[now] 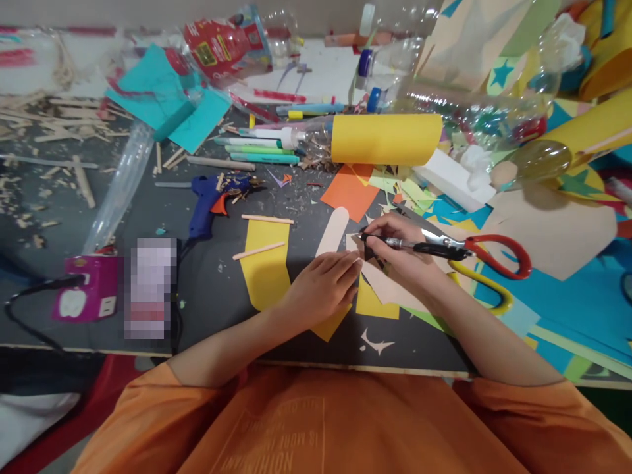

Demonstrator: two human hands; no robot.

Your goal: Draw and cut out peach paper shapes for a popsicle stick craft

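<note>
My right hand (399,247) grips a black pen (419,248) in a writing hold, its tip at a small pale piece of paper (351,242). Fingers stretched and close together, my left hand (326,280) lies flat on the papers just left of the pen tip. A pale strip with a rounded end (334,230) shows beyond its fingers. Scissors (503,247) with a red and a yellow handle loop lie beside my right hand, partly hidden by it. Yellow paper (269,263) with two thin sticks on it is left of my left hand.
A blue glue gun (205,204), a phone (151,288) and a magenta box (89,286) with a cable are at left. Behind stand a yellow-wrapped bottle (388,139), several clear bottles and markers (264,158). Blue paper sheets (582,289) and scraps cover the right.
</note>
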